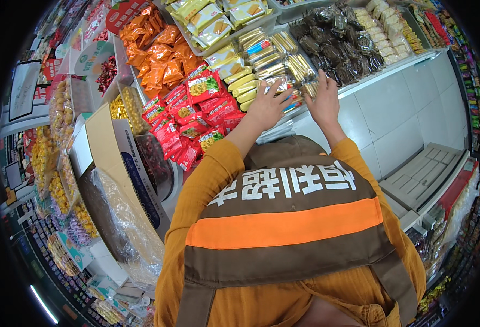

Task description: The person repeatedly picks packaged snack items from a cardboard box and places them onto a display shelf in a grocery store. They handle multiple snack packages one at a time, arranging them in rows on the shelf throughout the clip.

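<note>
My left hand lies with its fingers spread over clear-wrapped packs of biscuit sticks in a plastic bin. No pack is plainly gripped in it. To its right, my right hand has its thumb and fingers apart beside a small pack of sticks, seeming to touch it. Yellow biscuit packets stand in a row just left of my left fingers. Red snack packets are heaped further left, near my left forearm. Dark-wrapped packets fill the space beyond my right fingertips.
Orange packets are piled at the upper left. A bin of yellow-and-white wafer packets stands at the back. An opened cardboard box with plastic film is at my left. White floor tiles and a grey ribbed lid lie to my right.
</note>
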A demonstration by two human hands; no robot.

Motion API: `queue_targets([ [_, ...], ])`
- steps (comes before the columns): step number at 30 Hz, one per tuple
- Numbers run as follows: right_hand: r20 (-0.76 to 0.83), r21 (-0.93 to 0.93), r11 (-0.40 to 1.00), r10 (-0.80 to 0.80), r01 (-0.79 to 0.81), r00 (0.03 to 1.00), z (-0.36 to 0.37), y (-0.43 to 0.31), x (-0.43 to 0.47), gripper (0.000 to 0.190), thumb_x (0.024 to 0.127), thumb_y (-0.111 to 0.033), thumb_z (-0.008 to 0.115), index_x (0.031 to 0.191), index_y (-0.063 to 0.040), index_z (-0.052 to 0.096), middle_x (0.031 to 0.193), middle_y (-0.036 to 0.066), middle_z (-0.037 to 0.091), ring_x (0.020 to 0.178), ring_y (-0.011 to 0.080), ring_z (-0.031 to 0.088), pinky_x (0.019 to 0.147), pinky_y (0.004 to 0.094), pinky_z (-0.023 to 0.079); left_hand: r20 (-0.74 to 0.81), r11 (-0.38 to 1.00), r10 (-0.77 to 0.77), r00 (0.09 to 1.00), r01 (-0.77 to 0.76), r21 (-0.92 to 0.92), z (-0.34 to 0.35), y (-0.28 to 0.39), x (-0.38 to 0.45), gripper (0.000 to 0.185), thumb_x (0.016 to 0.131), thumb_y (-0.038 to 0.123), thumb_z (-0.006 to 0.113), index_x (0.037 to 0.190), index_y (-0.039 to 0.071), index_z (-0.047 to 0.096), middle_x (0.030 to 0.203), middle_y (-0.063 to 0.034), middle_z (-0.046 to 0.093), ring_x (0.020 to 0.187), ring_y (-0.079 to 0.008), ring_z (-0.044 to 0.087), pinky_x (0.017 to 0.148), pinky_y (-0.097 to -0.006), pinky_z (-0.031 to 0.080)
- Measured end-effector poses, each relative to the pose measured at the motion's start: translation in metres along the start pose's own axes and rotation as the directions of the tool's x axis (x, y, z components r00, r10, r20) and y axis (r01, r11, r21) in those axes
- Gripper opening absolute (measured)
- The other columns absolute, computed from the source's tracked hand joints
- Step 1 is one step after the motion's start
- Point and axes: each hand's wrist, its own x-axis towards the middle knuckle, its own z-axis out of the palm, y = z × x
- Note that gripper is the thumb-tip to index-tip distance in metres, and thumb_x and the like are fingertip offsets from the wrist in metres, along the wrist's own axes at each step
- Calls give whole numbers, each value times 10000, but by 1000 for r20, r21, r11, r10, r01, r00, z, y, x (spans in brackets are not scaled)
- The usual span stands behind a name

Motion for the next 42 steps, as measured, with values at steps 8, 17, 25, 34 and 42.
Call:
queue_targets([
  [8, -98, -143, 987, -90, 75, 991, 33, 14, 0, 820, 870, -301, 770, 1535, -44, 364, 1353, 223, 507, 1199, 401, 527, 1006, 500, 441, 104, 1000, -20, 994, 18, 14, -4, 4, 0, 590, 1000, 447, 565, 1551, 275, 443, 1656, 38, 320, 1557, -318, 181, 1203, -638, 169],
  [17, -50, -102, 991, -96, 91, 994, 21, 12, -4, 865, 852, -290, 790, 1543, -25, 342, 1444, 227, 461, 1269, 415, 497, 1051, 503, 421, 94, 1000, -23, 995, 23, 1, -5, 4, -4, 621, 977, 450, 603, 1550, 271, 446, 1655, 37, 324, 1558, -319, 182, 1201, -625, 184],
  [25, 3, 46, 987, -155, 155, 988, -17, 20, -19, 812, 901, -271, 748, 1554, -15, 338, 1570, 226, 365, 1420, 424, 386, 1168, 518, 327, 80, 999, -41, 996, 42, -19, -4, 4, -5, 612, 987, 443, 591, 1555, 276, 439, 1662, 54, 316, 1560, -295, 191, 1209, -623, 166],
  [34, 136, -94, 920, -366, 380, 921, 19, 31, -17, 809, 958, -407, 665, 1573, -15, 315, 1654, 173, 293, 1547, 372, 229, 1241, 528, 212, 79, 995, -31, 996, 38, -93, -2, 3, -3, 644, 942, 403, 634, 1541, 241, 459, 1646, 20, 338, 1550, -300, 210, 1213, -633, 184],
  [42, 156, -56, 926, -361, 373, 919, -11, 23, -11, 805, 913, -424, 726, 1526, -11, 408, 1581, 228, 397, 1508, 395, 310, 1217, 524, 242, -37, 869, -66, 997, 39, -493, -74, -12, -30, 681, 882, 310, 729, 1509, 192, 489, 1571, -89, 454, 1435, -340, 411, 1169, -526, 344],
])
